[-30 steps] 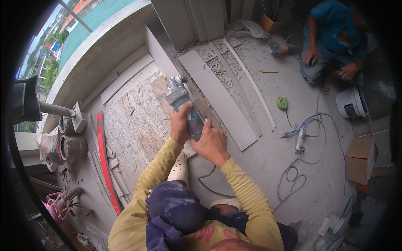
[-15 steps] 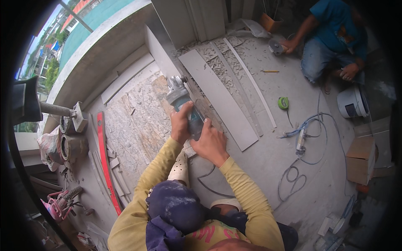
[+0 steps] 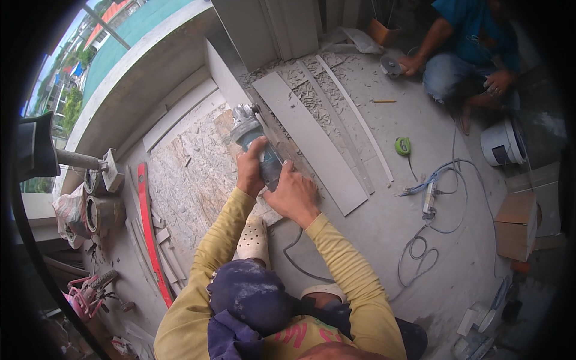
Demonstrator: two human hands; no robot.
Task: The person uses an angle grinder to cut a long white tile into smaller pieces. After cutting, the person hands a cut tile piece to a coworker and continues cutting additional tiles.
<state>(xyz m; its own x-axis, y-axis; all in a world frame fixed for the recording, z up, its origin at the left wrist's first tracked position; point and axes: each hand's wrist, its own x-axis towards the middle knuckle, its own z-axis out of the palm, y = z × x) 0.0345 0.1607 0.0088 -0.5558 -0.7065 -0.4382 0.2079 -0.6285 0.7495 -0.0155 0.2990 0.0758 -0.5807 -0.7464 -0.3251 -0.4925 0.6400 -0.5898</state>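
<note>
Both my hands hold a teal-and-grey angle grinder [image 3: 259,143], its metal head pointing up and away from me. My left hand [image 3: 251,170] wraps round the middle of its body, thumb on top. Behind it, my right hand [image 3: 294,195] grips the rear end near the cable. Under the grinder lies a mottled stone-look slab [image 3: 186,171], dusty and light brown. The grinder's head sits by the slab's right edge, close to a strip of tile; I cannot tell whether its disc touches anything. A long grey tile plank [image 3: 312,144] lies to the right.
Narrow strips [image 3: 354,114] and chips lie beyond the plank. A red level [image 3: 153,234] is at left. A green tape measure [image 3: 402,146], a pencil [image 3: 384,101], coiled cables [image 3: 429,198] and a white bucket [image 3: 503,144] are on the right. A co-worker [image 3: 471,48] crouches there holding another grinder [image 3: 391,66].
My hands and the grinder have shifted slightly left and nearer to me. More of my cream clog shows below them. The co-worker's torso has shifted a little.
</note>
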